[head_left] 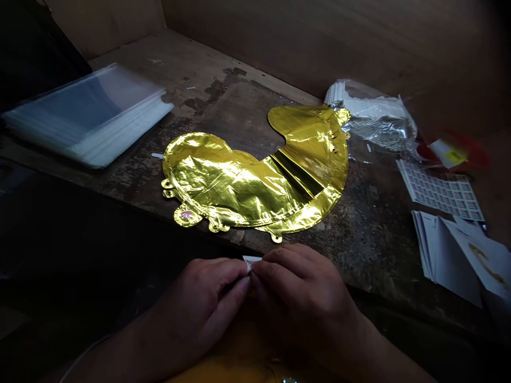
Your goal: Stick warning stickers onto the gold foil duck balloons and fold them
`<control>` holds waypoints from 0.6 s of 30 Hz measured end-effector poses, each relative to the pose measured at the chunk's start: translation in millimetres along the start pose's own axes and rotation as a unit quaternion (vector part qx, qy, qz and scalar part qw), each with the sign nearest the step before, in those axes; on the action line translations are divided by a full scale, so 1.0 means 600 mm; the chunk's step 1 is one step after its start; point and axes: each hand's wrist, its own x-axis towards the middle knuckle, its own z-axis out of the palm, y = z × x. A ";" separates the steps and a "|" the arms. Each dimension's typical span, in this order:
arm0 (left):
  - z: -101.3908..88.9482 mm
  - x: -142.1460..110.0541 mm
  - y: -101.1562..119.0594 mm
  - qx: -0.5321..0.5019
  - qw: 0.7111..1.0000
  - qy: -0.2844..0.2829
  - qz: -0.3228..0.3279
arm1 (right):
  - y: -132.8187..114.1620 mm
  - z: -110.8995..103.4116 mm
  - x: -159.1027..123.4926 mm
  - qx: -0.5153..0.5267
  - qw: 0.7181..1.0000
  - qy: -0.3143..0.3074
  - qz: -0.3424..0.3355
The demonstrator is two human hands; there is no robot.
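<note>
My left hand (203,298) and my right hand (301,282) meet at the fingertips just in front of the bench edge. Both pinch a small white paper piece (251,261), possibly a peeled label, which is mostly hidden by my fingers. Beyond them lies a flat, deflated gold foil balloon (239,183), curved in shape, with several small tabs along its near edge and a pink spot on one round tab. Neither hand touches the balloon, though its nearest tab lies just above my right hand.
The worn wooden workbench (223,90) ends against plywood walls. A stack of clear plastic bags (88,114) lies at left. At right are crumpled plastic packaging (371,114), a printed label sheet (441,190), white folded papers (451,255) and a red item (451,151).
</note>
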 end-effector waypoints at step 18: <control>0.003 0.003 0.004 -0.051 0.999 0.005 -0.012 | 0.020 -0.004 -0.012 0.212 0.961 -0.051 0.169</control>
